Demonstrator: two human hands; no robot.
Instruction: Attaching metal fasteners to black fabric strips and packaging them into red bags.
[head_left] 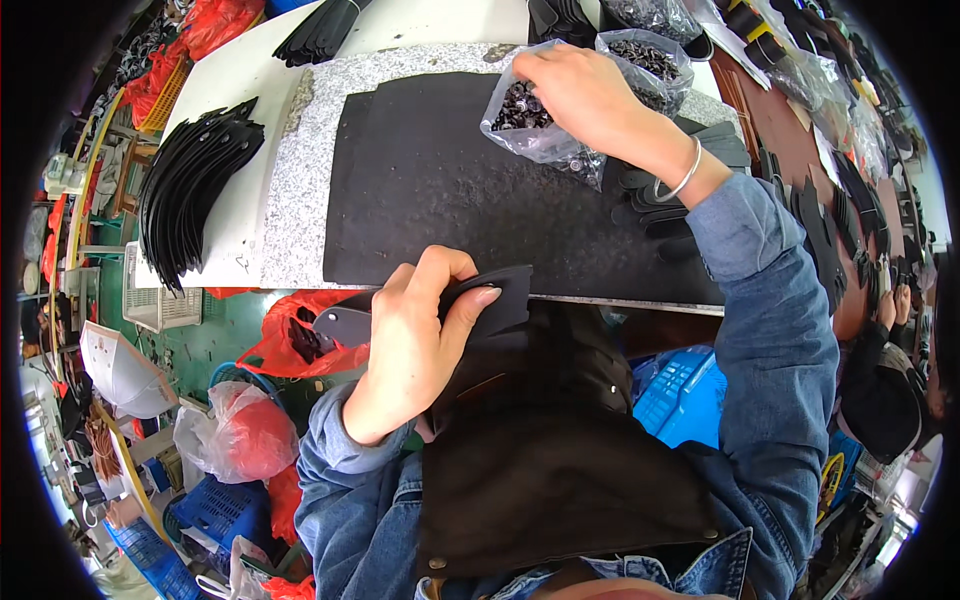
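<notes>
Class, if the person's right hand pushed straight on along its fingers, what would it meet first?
Probably the small dark pieces in the open clear plastic bag: the right hand is at its mouth, though fingertip depth is unclear.

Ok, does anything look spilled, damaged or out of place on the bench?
Only the black mat stands out: its surface looks scuffed and roughened around the middle, probably from wear. I can make out no spill from the clear plastic bag of small round fasteners.
</notes>
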